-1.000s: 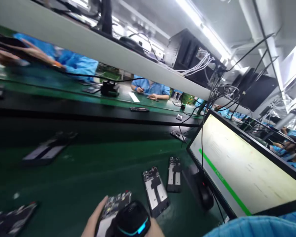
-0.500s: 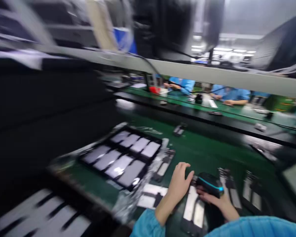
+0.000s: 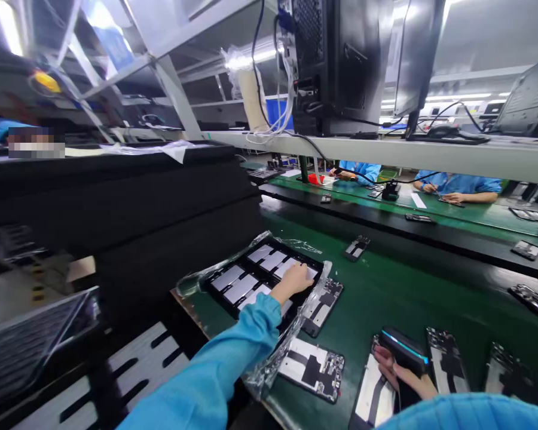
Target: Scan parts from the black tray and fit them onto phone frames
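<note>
My left hand [image 3: 295, 279] reaches out in a blue sleeve and rests on a black tray [image 3: 226, 294] of silver-grey phone panels, at its right end. The tray lies in a clear plastic bag. My right hand [image 3: 397, 373] holds a black handheld scanner [image 3: 403, 350] with a cyan light strip, above an opened phone [image 3: 376, 397] lying on the green mat. Whether the left fingers grip a panel I cannot tell.
Several opened phones lie on the green mat [image 3: 376, 292], one [image 3: 312, 368] beside the bag. Stacks of black trays [image 3: 116, 203] stand at left. A shelf [image 3: 385, 152] with a computer tower [image 3: 341, 65] runs overhead. Across the belt, people in blue [image 3: 457, 188] work.
The view has swung left. My left hand has left the phone near the scanner and stretched out to the tray of panels. My right hand keeps the scanner.
</note>
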The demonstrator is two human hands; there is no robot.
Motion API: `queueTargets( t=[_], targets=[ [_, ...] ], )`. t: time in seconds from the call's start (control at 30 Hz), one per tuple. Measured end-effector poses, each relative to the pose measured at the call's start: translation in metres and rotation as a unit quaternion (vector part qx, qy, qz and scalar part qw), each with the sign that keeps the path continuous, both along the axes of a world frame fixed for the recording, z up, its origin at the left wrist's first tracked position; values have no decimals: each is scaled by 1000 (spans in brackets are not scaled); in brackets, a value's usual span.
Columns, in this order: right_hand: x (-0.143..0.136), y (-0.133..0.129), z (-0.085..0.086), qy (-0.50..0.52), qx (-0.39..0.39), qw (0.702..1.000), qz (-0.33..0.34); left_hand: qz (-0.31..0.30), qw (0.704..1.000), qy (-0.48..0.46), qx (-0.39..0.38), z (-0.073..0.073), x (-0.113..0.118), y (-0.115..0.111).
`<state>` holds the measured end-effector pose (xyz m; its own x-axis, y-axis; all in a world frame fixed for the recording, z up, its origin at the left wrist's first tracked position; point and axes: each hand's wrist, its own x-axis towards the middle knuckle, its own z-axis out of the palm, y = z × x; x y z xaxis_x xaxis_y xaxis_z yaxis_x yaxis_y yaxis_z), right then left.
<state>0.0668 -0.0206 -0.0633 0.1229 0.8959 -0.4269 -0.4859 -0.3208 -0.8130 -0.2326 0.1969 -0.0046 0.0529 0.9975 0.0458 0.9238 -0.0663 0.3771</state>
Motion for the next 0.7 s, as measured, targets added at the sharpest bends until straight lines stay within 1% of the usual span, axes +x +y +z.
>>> queueTargets(
  t=[0.07, 0.17, 0.23, 0.27, 0.3, 0.33, 0.37, 0.43, 0.5, 0.53, 0.6, 0.7],
  targets=[
    [-1, -1, 6, -7, 2, 1000, -6, -3, 1000, 4, 8, 9, 14, -3],
    [-2, -7, 14, -21, 23, 999, -16, -4, 999, -4, 43, 35, 24, -7],
    [-1, -13, 19, -24, 33, 999, -14, -16, 997, -21, 73, 51, 32, -12],
    [-1, -16, 21, -28, 34, 999, -10, -29, 996, -32, 83, 56, 38, -16],
    [-1, -20, 23, -36, 33, 999, -4, -47, 994, -43, 89, 58, 48, -23],
    [-1, -23, 25, -45, 34, 998, 5, -69, 992, -58, 90, 56, 59, -31],
    [-1, -25, 27, -53, 36, 998, 16, -95, 988, -83, 85, 51, 72, -41],
    [-1, -29, 29, -61, 45, 997, 34, -141, 975, -159, 62, 35, 98, -60],
    [-1, -31, 30, -55, 54, 996, 43, -167, 958, -232, 39, 21, 119, -75],
    [0, -32, 29, -53, 55, 996, 44, -173, 951, -253, 31, 15, 125, -80],
    [0, -32, 27, -54, 58, 996, 41, -182, 948, -260, 25, 10, 130, -84],
    [1, -32, 23, -56, 69, 995, 41, -186, 949, -255, 27, 12, 124, -82]
  ],
)
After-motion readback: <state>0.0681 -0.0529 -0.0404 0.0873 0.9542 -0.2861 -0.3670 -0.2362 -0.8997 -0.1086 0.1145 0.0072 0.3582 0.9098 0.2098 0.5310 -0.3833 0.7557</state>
